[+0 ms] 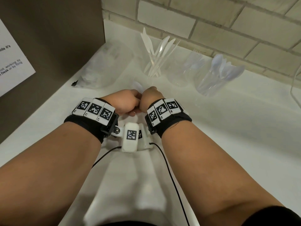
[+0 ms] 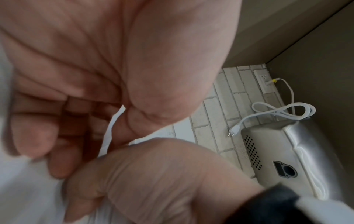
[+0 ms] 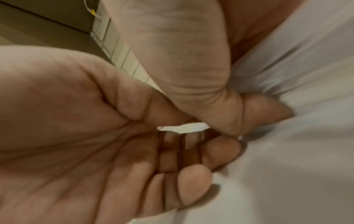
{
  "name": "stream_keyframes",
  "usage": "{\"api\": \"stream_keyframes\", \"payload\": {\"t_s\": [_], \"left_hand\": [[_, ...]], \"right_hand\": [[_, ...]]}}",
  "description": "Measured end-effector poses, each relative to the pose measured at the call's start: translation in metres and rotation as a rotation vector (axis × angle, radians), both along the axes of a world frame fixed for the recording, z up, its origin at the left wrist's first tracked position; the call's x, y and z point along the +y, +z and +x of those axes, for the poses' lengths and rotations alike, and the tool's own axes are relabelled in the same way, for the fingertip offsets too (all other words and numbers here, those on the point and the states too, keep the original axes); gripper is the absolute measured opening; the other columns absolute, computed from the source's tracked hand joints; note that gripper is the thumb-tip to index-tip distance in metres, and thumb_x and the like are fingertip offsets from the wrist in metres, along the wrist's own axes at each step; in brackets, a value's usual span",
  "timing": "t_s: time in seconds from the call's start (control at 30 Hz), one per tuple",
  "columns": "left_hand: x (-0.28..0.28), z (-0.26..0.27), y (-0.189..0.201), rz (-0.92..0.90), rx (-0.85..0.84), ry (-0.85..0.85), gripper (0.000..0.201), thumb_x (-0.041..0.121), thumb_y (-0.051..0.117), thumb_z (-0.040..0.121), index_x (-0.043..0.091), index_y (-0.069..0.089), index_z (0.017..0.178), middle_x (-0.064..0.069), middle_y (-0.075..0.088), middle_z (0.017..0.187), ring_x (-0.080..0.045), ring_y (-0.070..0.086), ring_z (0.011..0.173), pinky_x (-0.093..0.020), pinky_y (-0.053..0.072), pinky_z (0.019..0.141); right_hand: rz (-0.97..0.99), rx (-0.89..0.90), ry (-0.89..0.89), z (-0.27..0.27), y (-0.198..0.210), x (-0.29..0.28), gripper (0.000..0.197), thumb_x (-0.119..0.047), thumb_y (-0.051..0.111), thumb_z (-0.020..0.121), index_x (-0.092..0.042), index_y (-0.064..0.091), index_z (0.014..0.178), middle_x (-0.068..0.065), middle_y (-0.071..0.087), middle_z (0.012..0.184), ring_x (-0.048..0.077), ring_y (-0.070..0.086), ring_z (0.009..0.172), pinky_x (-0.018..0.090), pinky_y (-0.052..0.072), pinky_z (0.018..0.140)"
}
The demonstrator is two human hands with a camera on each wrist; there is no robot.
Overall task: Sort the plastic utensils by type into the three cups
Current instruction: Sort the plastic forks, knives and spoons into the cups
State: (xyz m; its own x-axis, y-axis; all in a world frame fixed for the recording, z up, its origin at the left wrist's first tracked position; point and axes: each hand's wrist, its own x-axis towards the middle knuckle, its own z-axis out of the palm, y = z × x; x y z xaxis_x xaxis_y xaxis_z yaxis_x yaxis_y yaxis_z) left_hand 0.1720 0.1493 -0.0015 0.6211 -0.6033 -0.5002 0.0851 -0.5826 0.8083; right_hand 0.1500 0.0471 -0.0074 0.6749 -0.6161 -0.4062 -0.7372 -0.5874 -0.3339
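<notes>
Both hands meet over the white counter (image 1: 228,128). My left hand (image 1: 128,101) and right hand (image 1: 151,98) have curled fingers and together pinch one white plastic utensil; its pale spoon-like bowl (image 1: 137,86) sticks out beyond them. In the left wrist view the utensil's handle (image 2: 109,136) runs between the thumb and fingers of my left hand (image 2: 86,128). In the right wrist view the handle (image 3: 182,128) lies by my right hand (image 3: 182,141). Behind stand three clear cups: one with knives (image 1: 153,67), one with forks (image 1: 184,74), one with spoons (image 1: 210,82).
A crumpled clear plastic bag (image 1: 104,67) lies at the back left, next to a brown panel (image 1: 57,38) bearing a paper sign (image 1: 9,62). A brick wall (image 1: 228,26) runs behind the cups. A clear container's edge (image 1: 294,88) shows at far right.
</notes>
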Motion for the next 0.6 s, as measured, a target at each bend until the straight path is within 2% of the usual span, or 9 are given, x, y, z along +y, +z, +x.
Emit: {"api": "stream_keyframes", "payload": {"t_s": [0.1, 0.13, 0.2, 0.27, 0.4, 0.43, 0.5, 0.6], "left_hand": [[0.0, 0.0, 0.0, -0.067, 0.034, 0.015, 0.03, -0.004, 0.04, 0.091, 0.013, 0.057, 0.108, -0.021, 0.066, 0.102, -0.026, 0.059, 0.084, -0.033, 0.047, 0.072], [0.0, 0.001, -0.002, -0.081, 0.052, 0.015, 0.033, -0.007, 0.038, 0.091, 0.009, 0.056, 0.114, -0.017, 0.064, 0.102, -0.023, 0.059, 0.084, -0.027, 0.047, 0.068], [0.001, 0.002, -0.004, -0.086, 0.064, 0.007, 0.04, -0.01, 0.035, 0.091, 0.007, 0.056, 0.119, -0.013, 0.064, 0.105, -0.02, 0.06, 0.088, -0.023, 0.047, 0.066], [0.002, 0.004, -0.003, -0.096, 0.037, 0.064, 0.04, -0.012, 0.034, 0.09, 0.007, 0.06, 0.113, -0.012, 0.065, 0.104, -0.02, 0.062, 0.088, -0.023, 0.047, 0.066], [0.007, 0.012, 0.0, -0.192, -0.013, 0.357, 0.036, -0.013, 0.028, 0.089, 0.006, 0.058, 0.094, -0.007, 0.058, 0.084, -0.016, 0.058, 0.07, -0.024, 0.043, 0.06], [0.009, 0.014, -0.001, -0.211, -0.023, 0.418, 0.036, -0.013, 0.027, 0.089, 0.006, 0.057, 0.095, -0.006, 0.056, 0.083, -0.016, 0.057, 0.069, -0.025, 0.044, 0.061], [0.011, 0.016, -0.004, -0.186, -0.08, 0.442, 0.034, -0.01, 0.035, 0.09, 0.006, 0.055, 0.111, -0.005, 0.054, 0.084, -0.017, 0.058, 0.071, -0.031, 0.05, 0.067], [0.008, 0.018, -0.007, -0.05, -0.208, 0.284, 0.048, -0.009, 0.05, 0.087, 0.01, 0.047, 0.131, -0.001, 0.05, 0.08, -0.024, 0.059, 0.081, -0.043, 0.053, 0.09]], "right_hand": [[0.019, -0.036, -0.016, -0.003, 0.001, -0.002, 0.049, -0.011, 0.059, 0.089, -0.003, 0.034, 0.129, 0.014, 0.057, 0.124, 0.03, 0.06, 0.11, 0.033, 0.043, 0.073], [0.01, -0.041, -0.01, -0.004, 0.001, -0.003, 0.051, -0.01, 0.061, 0.087, -0.003, 0.034, 0.13, 0.013, 0.058, 0.123, 0.03, 0.061, 0.109, 0.033, 0.043, 0.072], [-0.001, -0.047, 0.01, -0.006, 0.003, -0.005, 0.053, -0.009, 0.062, 0.087, -0.003, 0.033, 0.131, 0.012, 0.058, 0.123, 0.029, 0.061, 0.109, 0.032, 0.043, 0.071], [-0.001, -0.04, 0.031, -0.007, 0.005, -0.008, 0.05, -0.008, 0.056, 0.089, -0.002, 0.033, 0.132, 0.013, 0.057, 0.125, 0.029, 0.06, 0.11, 0.031, 0.042, 0.072], [-0.013, -0.032, 0.093, -0.013, 0.011, -0.02, 0.048, -0.004, 0.05, 0.089, 0.002, 0.031, 0.132, 0.016, 0.053, 0.127, 0.03, 0.057, 0.113, 0.032, 0.044, 0.077], [-0.012, -0.037, 0.107, -0.014, 0.013, -0.022, 0.048, -0.003, 0.049, 0.089, 0.002, 0.03, 0.133, 0.016, 0.053, 0.128, 0.03, 0.056, 0.114, 0.031, 0.043, 0.078], [0.001, -0.02, 0.134, -0.017, 0.015, -0.025, 0.051, -0.001, 0.049, 0.088, 0.004, 0.027, 0.134, 0.016, 0.053, 0.127, 0.03, 0.057, 0.113, 0.028, 0.043, 0.074], [0.029, -0.016, 0.168, -0.018, 0.019, -0.024, 0.055, 0.0, 0.047, 0.088, 0.005, 0.022, 0.136, 0.017, 0.055, 0.124, 0.031, 0.06, 0.109, 0.03, 0.045, 0.066]]}}
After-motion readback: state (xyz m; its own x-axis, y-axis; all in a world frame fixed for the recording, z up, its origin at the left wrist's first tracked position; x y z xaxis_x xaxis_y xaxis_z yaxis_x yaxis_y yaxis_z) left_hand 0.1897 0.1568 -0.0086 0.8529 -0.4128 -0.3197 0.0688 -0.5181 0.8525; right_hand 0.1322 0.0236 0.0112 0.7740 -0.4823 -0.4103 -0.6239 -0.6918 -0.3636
